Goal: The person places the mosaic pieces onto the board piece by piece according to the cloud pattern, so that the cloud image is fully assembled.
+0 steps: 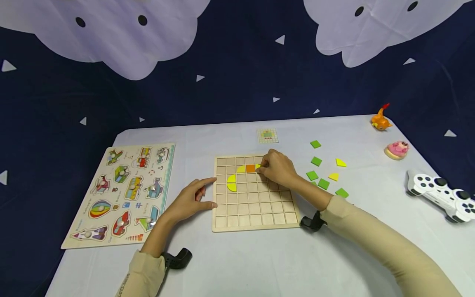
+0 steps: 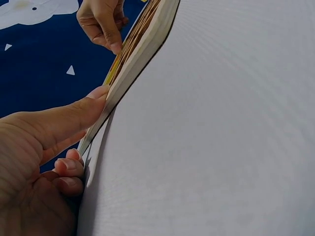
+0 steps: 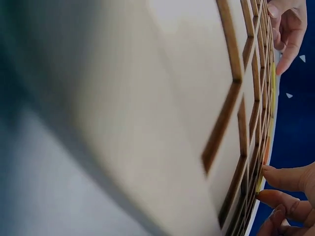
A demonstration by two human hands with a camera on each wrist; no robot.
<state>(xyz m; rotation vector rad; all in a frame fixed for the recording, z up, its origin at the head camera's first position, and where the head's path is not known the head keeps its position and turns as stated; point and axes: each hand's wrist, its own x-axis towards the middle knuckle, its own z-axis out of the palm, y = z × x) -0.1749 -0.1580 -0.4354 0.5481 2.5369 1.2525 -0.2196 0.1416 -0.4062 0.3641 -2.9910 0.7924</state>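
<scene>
A wooden grid board [image 1: 248, 210] lies on the table in the middle of the head view. Against its left edge my left hand [image 1: 189, 201] rests the tips of its thumb and index finger; the left wrist view shows the thumb [image 2: 93, 105] at the rim. My right hand [image 1: 278, 168] pinches a yellow quarter-circle tile [image 1: 258, 166] at a cell in the board's second row, partly hidden by the fingers. Directly left of that tile sit an orange square tile [image 1: 250, 168] and another yellow quarter-circle [image 1: 241, 169]. Two more yellow quarter-circles [image 1: 231, 182] lie lower left in the grid.
Loose green square tiles [image 1: 323, 184] and yellow quarter-circles [image 1: 340, 163] lie right of the board. Behind it is a small pattern card [image 1: 267, 135]. A vehicle peg puzzle [image 1: 126, 196] stands left; a game controller [image 1: 441, 197], pink toy [image 1: 397, 149] and orange toy [image 1: 380, 121] lie far right.
</scene>
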